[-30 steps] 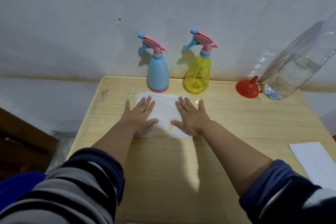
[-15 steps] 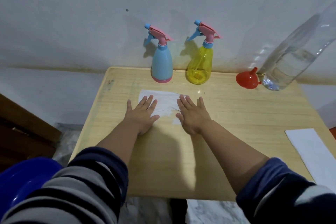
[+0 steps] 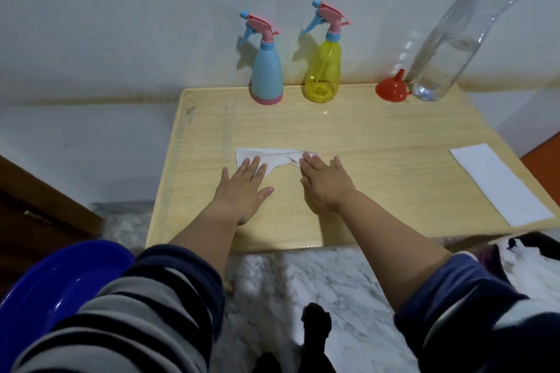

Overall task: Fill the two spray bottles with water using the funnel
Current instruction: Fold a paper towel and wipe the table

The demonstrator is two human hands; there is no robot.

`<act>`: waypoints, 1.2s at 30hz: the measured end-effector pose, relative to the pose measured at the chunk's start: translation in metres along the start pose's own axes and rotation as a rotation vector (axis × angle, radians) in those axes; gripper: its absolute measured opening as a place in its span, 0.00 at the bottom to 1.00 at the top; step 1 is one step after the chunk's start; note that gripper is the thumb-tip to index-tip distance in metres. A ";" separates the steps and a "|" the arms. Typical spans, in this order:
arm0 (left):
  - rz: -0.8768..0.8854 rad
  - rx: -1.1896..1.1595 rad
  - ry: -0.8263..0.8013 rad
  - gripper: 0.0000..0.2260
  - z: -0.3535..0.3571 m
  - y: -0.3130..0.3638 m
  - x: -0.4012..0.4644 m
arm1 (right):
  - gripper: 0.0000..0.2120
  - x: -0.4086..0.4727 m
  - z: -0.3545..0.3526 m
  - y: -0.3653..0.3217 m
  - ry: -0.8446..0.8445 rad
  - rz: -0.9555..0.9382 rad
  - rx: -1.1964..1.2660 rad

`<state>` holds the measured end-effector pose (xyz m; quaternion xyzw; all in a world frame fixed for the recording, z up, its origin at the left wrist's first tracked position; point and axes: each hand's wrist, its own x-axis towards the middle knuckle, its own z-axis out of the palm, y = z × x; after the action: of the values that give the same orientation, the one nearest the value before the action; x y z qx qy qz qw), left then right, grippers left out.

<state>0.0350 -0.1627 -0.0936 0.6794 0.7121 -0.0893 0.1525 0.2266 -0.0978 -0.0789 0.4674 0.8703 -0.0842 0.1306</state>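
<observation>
A blue spray bottle [image 3: 267, 73] and a yellow spray bottle [image 3: 323, 70], both with pink trigger heads on, stand at the back of the wooden table [image 3: 378, 142] against the wall. To their right a red funnel [image 3: 392, 89] lies upside down beside a large clear water bottle [image 3: 448, 51], partly full. My left hand [image 3: 242, 188] and my right hand [image 3: 325, 182] lie flat on the table, fingers apart, fingertips on a crumpled white tissue [image 3: 278, 157]. Neither hand holds anything.
A folded white paper [image 3: 500, 182] lies near the table's right edge. A blue plastic basin [image 3: 51, 291] sits low at the left, off the table. Marble floor shows below the table's front edge, with cloth at the right.
Both hands have slid back toward the table's front, dragging the tissue and bunching it. The view has pulled back and down, so floor and basin now show.
</observation>
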 end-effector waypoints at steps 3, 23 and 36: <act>0.012 -0.047 0.043 0.28 0.006 0.006 -0.011 | 0.25 -0.012 0.004 -0.006 0.008 0.008 0.030; 0.031 -0.192 0.297 0.20 0.041 0.028 -0.090 | 0.17 -0.088 0.032 -0.028 0.295 0.073 0.163; -0.041 -0.159 0.256 0.14 -0.001 0.043 -0.087 | 0.19 -0.094 0.022 -0.003 0.417 0.071 0.313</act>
<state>0.0803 -0.2411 -0.0595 0.6562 0.7445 0.0515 0.1119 0.2769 -0.1795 -0.0706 0.5193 0.8379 -0.1149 -0.1227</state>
